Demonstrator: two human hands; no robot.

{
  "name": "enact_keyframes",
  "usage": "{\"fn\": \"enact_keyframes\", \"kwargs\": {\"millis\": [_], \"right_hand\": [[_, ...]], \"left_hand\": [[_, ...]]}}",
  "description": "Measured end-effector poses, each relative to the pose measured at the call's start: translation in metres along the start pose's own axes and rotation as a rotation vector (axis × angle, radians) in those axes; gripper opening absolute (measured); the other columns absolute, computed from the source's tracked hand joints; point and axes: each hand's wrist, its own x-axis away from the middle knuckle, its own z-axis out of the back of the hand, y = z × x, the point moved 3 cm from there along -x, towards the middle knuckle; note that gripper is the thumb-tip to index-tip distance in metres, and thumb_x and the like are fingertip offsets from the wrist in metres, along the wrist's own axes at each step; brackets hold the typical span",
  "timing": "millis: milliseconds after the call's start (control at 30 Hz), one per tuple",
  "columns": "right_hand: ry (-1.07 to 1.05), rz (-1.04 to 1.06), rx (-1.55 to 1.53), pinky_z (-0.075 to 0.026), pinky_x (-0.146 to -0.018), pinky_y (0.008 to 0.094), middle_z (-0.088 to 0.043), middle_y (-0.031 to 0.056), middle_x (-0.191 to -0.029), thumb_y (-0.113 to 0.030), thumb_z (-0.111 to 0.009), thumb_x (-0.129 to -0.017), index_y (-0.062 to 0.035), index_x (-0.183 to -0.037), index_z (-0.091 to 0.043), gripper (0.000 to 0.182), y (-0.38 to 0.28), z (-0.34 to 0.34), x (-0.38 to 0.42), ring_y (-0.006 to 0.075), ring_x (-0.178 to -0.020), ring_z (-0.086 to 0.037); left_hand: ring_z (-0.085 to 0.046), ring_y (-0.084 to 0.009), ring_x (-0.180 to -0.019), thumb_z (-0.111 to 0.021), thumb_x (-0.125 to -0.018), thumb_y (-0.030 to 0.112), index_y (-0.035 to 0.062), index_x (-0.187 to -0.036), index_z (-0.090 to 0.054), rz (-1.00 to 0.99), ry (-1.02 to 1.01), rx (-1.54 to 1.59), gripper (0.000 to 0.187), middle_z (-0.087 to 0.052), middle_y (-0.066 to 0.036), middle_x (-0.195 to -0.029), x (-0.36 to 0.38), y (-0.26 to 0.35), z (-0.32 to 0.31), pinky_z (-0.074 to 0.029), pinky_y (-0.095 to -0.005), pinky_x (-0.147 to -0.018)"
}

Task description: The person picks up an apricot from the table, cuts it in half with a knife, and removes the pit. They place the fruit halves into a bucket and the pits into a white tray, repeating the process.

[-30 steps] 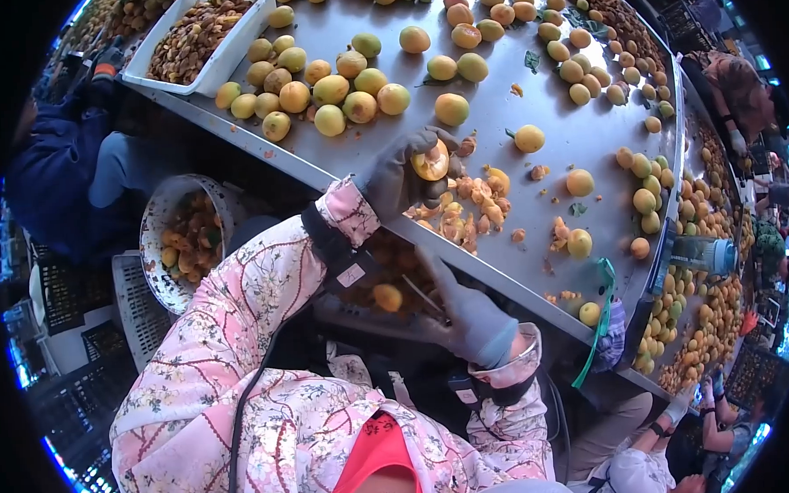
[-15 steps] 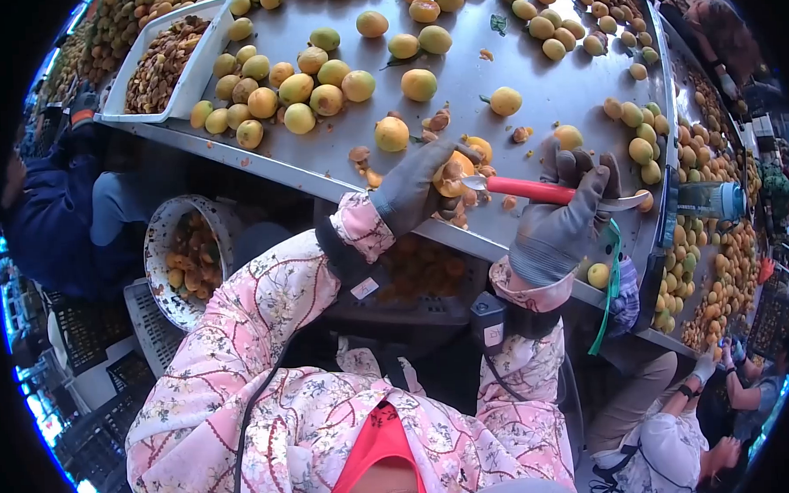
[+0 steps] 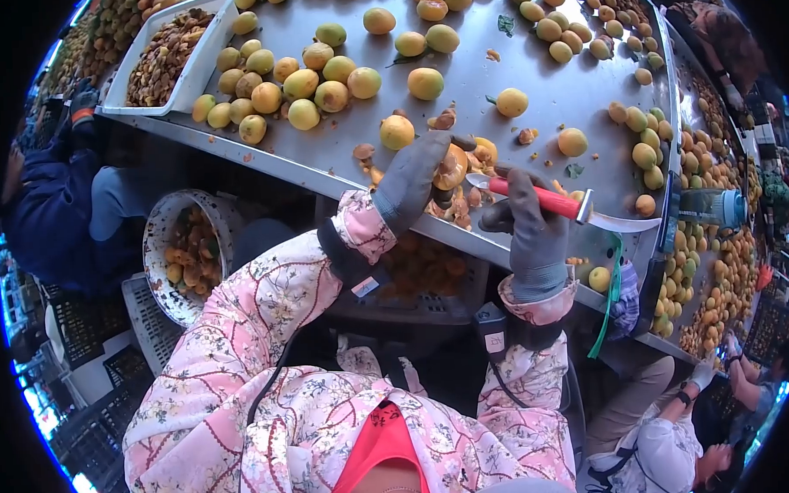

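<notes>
Both my hands wear grey gloves and work at the near edge of the metal table. My left hand [image 3: 414, 181] is closed around a cut apricot [image 3: 452, 168], whose brown-orange inside shows. My right hand [image 3: 535, 228] grips a red-handled knife [image 3: 560, 203] with a curved blade pointing right. A small spoon-like metal tip at its other end lies close to the apricot's right side. Torn apricot pieces [image 3: 450, 211] lie beneath and beside the fruit. Just behind my left hand sits a whole apricot [image 3: 397, 132].
Loose apricots [image 3: 302, 83] cover parts of the metal table [image 3: 356, 148]. A white tray [image 3: 199, 75] of pits stands back left. Below the edge are a white bucket [image 3: 155, 246] and a crate [image 3: 431, 310] with fruit. A bottle [image 3: 713, 206] stands right. Other people [image 3: 658, 442] sit nearby.
My right hand has turned, from palm-up with fingers curled to upright fingers around the knife handle. The curved blade now sticks out farther right. My left hand still holds the apricot, shifted slightly.
</notes>
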Motion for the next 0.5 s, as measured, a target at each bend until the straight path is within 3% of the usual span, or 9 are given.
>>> {"fn": "enact_keyframes", "kwargs": {"millis": [100, 300, 367, 500], "right_hand": [[0.051, 0.061, -0.086, -0.052, -0.067, 0.0253, -0.061, 0.0069, -0.086, -0.020, -0.059, -0.089, 0.0008, -0.104, -0.060, 0.025, 0.006, -0.006, -0.002, 0.0123, -0.071, -0.061], [0.041, 0.262, -0.039, -0.052, -0.072, 0.0269, -0.062, 0.0104, -0.093, -0.017, -0.056, -0.090, 0.0021, -0.101, -0.059, 0.022, 0.020, -0.017, -0.002, 0.0163, -0.077, -0.063], [0.060, 0.215, -0.067, -0.052, -0.072, 0.0270, -0.061, 0.0104, -0.093, -0.017, -0.056, -0.091, 0.0022, -0.102, -0.059, 0.023, 0.024, -0.017, -0.004, 0.0163, -0.077, -0.063], [0.147, 0.146, -0.197, -0.051, -0.072, 0.0270, -0.062, 0.0105, -0.093, -0.021, -0.054, -0.091, 0.0025, -0.100, -0.059, 0.025, 0.035, -0.024, -0.006, 0.0162, -0.078, -0.063]], "left_hand": [[-0.052, -0.0050, -0.069, -0.031, -0.098, 0.032, 0.0048, -0.106, -0.055, 0.078, -0.044, 0.084, 0.038, -0.051, -0.001, -0.082, 0.005, 0.013, -0.003, -0.044, -0.0188, -0.057], [-0.051, -0.0035, -0.067, -0.031, -0.098, 0.029, 0.0059, -0.102, -0.057, 0.054, 0.021, -0.201, 0.035, -0.050, 0.000, -0.075, 0.005, -0.004, 0.004, -0.042, -0.0171, -0.055], [-0.055, -0.0265, -0.078, -0.042, -0.093, 0.011, -0.0027, -0.102, -0.052, -0.029, 0.004, -0.282, 0.020, -0.056, -0.015, -0.089, 0.004, -0.001, 0.005, -0.046, -0.0338, -0.070], [-0.055, -0.0271, -0.075, -0.041, -0.094, 0.013, -0.0025, -0.099, -0.053, -0.136, 0.067, -0.241, 0.020, -0.055, -0.015, -0.088, 0.003, 0.003, 0.000, -0.046, -0.0342, -0.068]]}}
